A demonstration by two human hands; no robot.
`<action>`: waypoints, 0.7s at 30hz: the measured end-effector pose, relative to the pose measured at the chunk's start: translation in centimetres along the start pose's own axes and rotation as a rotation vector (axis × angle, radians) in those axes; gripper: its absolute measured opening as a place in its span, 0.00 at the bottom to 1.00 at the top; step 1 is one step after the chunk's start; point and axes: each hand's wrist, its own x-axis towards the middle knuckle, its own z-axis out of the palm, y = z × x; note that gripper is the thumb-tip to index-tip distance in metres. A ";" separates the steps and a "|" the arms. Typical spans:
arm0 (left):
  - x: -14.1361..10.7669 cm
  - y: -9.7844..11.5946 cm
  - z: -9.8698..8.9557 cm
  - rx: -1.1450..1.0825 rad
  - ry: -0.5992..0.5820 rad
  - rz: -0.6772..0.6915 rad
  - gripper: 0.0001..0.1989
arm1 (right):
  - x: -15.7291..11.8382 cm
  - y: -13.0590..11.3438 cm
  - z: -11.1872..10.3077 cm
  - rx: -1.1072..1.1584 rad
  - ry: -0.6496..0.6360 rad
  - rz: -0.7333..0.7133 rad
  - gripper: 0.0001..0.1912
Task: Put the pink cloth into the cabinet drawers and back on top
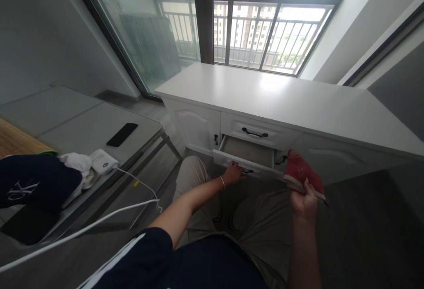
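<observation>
My left hand (233, 173) is at the front of the pulled-out lower drawer (215, 154) of a white cabinet. Its fingers are closed around the left part of the black drawer handle (247, 171). Inside, the drawer's pale bottom (248, 150) shows with nothing on it. To the right, my right hand (304, 198) grips a folded red cloth (303, 169) with a pale edge, thumb on top. The cloth hangs in front of the cabinet's right door and partly covers the black door handle (281, 160).
A shut upper drawer (261, 133) sits above. The white cabinet top (232, 85) reaches back to the window. On the left, a folding table (82, 123) holds a phone (122, 134), a white charger (103, 161) with a cable (99, 213), and a dark cap (36, 183).
</observation>
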 end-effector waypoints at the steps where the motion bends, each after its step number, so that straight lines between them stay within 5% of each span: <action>1: 0.7 -0.3 -0.3 0.002 -0.011 0.002 0.24 | 0.1 -0.2 -0.1 0.000 -0.002 -0.002 0.15; 15: 10.2 -5.5 -3.4 -0.036 -0.093 -0.012 0.16 | 1.3 -1.3 -2.8 -0.062 -0.005 -0.029 0.14; 21: 12.0 -6.3 -4.0 -0.064 -0.061 -0.029 0.16 | 1.8 -2.0 -3.3 -0.047 -0.006 0.006 0.16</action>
